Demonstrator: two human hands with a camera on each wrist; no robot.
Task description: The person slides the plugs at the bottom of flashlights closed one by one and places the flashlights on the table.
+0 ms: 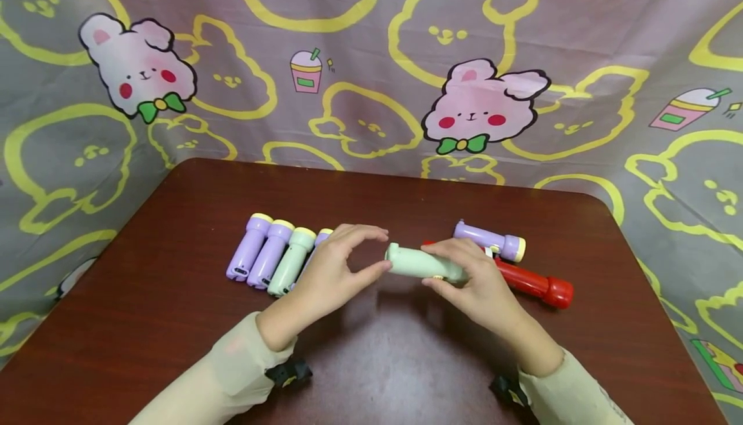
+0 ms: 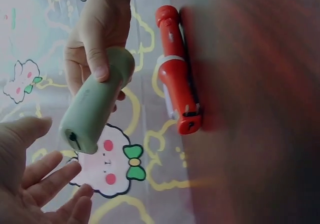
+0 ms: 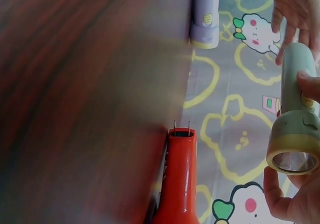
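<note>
Gripping hand: the right hand (image 1: 476, 276), right of centre in the head view, pinches the pale green flashlight (image 1: 415, 262) between thumb and fingers;
Green flashlight: spans the middle of the head view, gripped toward its lens end; its base end sticks out leftward from the grip, toward the left hand (image 1: 331, 276);
Left hand: loosely curved, thumb and fingers apart, holding nothing; thumb and base seem to meet in the head view, but the left wrist view shows a narrow gap;
Base: a dark slot (image 2: 74, 140) shows at lower left of the left wrist view;
Lens end: the yellow rim (image 3: 295, 143) shows at the right edge of the right wrist view; the right hand hides it in the head view;
Red flashlight (image 1: 525, 280): partly behind the right hand in the head view; its white band (image 2: 170, 59) shows fully in the left wrist view, two metal prongs (image 3: 189, 129) in the right;
Purple flashlight (image 1: 484, 237): just above the red one in the head view;
Row of flashlights (image 1: 269, 257): left of centre there, its rightmost partly behind the left hand.
</note>
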